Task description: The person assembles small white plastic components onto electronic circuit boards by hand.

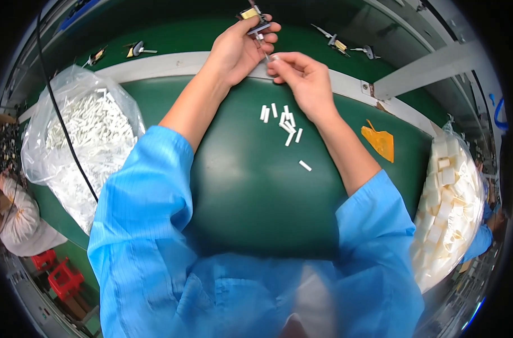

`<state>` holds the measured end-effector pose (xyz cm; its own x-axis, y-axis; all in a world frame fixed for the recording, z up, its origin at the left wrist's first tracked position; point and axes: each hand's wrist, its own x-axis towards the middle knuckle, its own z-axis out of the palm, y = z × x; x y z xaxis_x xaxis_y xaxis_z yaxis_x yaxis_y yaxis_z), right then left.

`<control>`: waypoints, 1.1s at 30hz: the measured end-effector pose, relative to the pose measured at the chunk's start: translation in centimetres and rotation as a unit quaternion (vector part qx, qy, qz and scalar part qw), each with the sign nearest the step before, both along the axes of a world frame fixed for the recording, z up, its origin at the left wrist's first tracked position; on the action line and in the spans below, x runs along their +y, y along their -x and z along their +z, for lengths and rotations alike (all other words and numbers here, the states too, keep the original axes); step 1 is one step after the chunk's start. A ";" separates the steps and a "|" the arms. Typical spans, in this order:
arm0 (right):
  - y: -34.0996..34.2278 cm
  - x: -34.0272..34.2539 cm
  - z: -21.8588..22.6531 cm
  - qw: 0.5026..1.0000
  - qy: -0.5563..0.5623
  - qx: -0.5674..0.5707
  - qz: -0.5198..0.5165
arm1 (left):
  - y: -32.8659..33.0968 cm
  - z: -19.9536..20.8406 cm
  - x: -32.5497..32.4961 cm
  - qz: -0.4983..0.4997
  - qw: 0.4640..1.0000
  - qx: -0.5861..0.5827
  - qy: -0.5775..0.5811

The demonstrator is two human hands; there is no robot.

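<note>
At the far edge of the green table [256,208], my left hand [231,56] is closed around a small electrical part with a yellow coil [258,27], dark body and thin metal shaft. The shaft points down toward my right hand [310,81]. My right thumb and forefinger are pinched at the shaft's lower end; whatever sits between those fingertips is too small and covered to make out. Nearer to me, below both hands, several short white tubes [289,127] lie loose, and a single white tube [305,165] rests apart from them.
A clear bag [35,152] full of white tubes stands left, crossed by a black cable [56,107]. Right are an orange scrap [380,143] and a bag of cream pieces [445,211]. Beyond the pale rail [172,65] lie similar parts [137,49]. A metal post [436,70] rises right.
</note>
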<state>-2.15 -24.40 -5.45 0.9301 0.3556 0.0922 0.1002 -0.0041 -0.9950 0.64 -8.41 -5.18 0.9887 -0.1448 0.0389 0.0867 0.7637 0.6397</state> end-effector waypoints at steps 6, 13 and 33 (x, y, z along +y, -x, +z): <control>0.0 -0.6 0.6 0.996 0.073 -0.003 -0.055 | -1.4 -0.2 -1.4 0.017 0.995 0.029 0.092; -0.3 -1.0 0.5 0.989 0.145 -0.011 -0.040 | -0.9 -0.3 -1.0 0.005 0.993 0.040 0.112; -0.9 -1.7 0.7 0.969 0.100 -0.177 -0.140 | 2.6 1.5 -5.5 0.144 0.970 -0.004 -0.195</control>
